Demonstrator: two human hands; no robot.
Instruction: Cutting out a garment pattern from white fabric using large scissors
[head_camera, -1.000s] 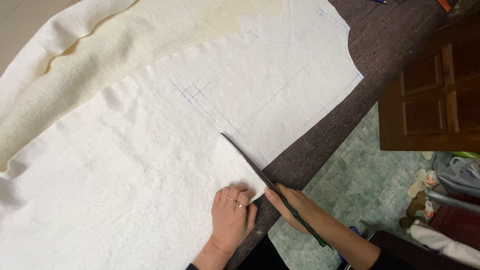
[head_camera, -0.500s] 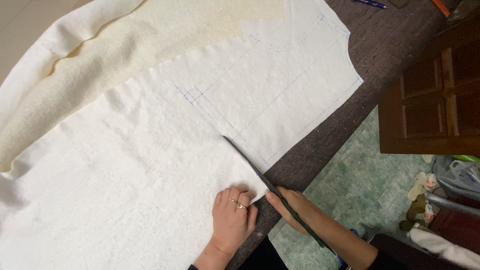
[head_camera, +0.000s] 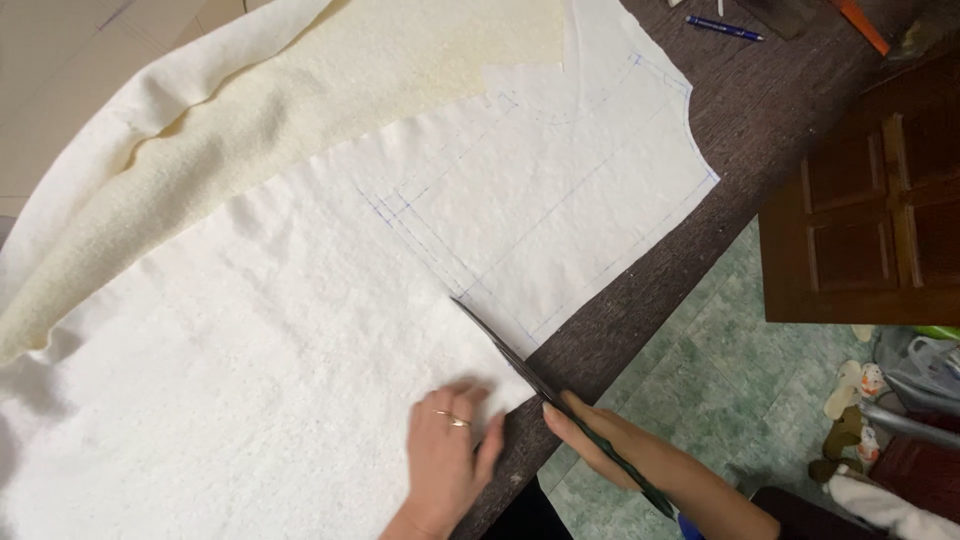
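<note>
White fabric (head_camera: 250, 370) is lying spread over most of the dark wooden table (head_camera: 760, 130), covering it from the left edge to the table's right border. Blue marked lines are running across its upper right part, forming a rectangle and a curved neckline shape. A cut is running through the fabric from its near edge up toward the corner of the blue markings.

Cream fleece-like fabric (head_camera: 300, 110) is lying folded over the upper left part of the white fabric, its edge curling toward the far left.

A dark brown panelled cabinet door (head_camera: 865, 220) is standing to the right of the table, above a green tiled floor (head_camera: 730, 400). Cloth scraps (head_camera: 850, 410) and bags are lying on that floor at the far right.

Long dark scissors (head_camera: 520, 365) are lying low along the cut line, blades pointing up and left into the fabric, close to the table's near edge; whether the blades are apart I cannot tell.

Right hand (head_camera: 595, 440) is wrapping around the scissor handles, fingers closed on them, just off the table's edge.

Left hand (head_camera: 450, 455) is pressing flat on the white fabric just left of the blades, fingers spread and extended, holding nothing. A ring is showing on one finger.

A blue pen (head_camera: 725, 27) is lying on the bare table at the top, well apart from the hands. An orange tool (head_camera: 860, 25) is sitting near it, partly out of view.
</note>
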